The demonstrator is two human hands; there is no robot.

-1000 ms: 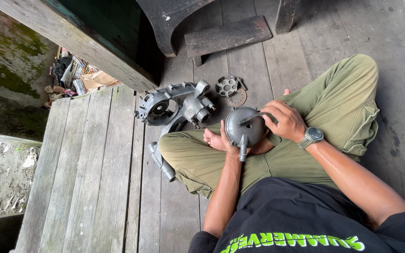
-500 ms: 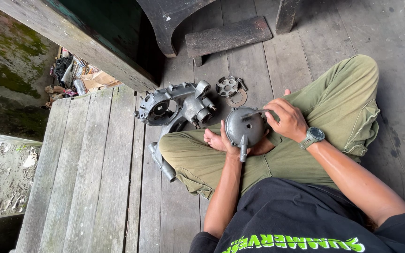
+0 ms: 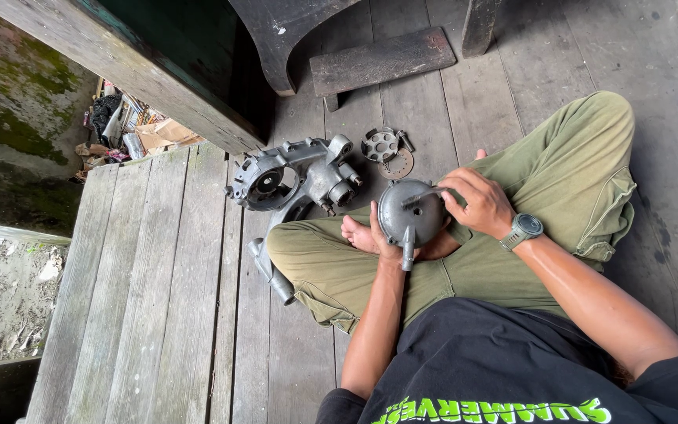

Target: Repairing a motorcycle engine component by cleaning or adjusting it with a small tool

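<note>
- The right hand (image 3: 476, 202) sits on the right rim of the round cover (image 3: 411, 212), fingers curled narrow around a thin tool (image 3: 425, 194) whose tip lies on the cover's face; set against a second ago, hand and tool have hardly shifted, so the work looks paused on one spot rather than moving on.
- A grey watch (image 3: 524, 228) is on that wrist.
- The left hand (image 3: 382, 243) cups the cover from below and from the left, thumb side against its edge, holding it steady over the crossed legs; it has not moved either.
- The cover is dull grey cast metal, domed and smooth, with a short stub pointing toward the person.
- It rests in the lap on olive trousers (image 3: 559, 180), a bare foot (image 3: 356, 232) just left of it.
- Farther off, on the planks, lies the big casing (image 3: 292, 177): rough grey aluminium, ribbed, with a round opening and several bosses.
- Right of the casing, a small toothed disc (image 3: 380, 144) and a flat rusty washer (image 3: 396, 166), touching each other.
- A grey pipe-like arm (image 3: 270, 275) pokes out left of the knee.
- The floor (image 3: 158, 298) is weathered grey wood, grooved along the grain; a dark block (image 3: 382, 61) lies at the far side.
</note>
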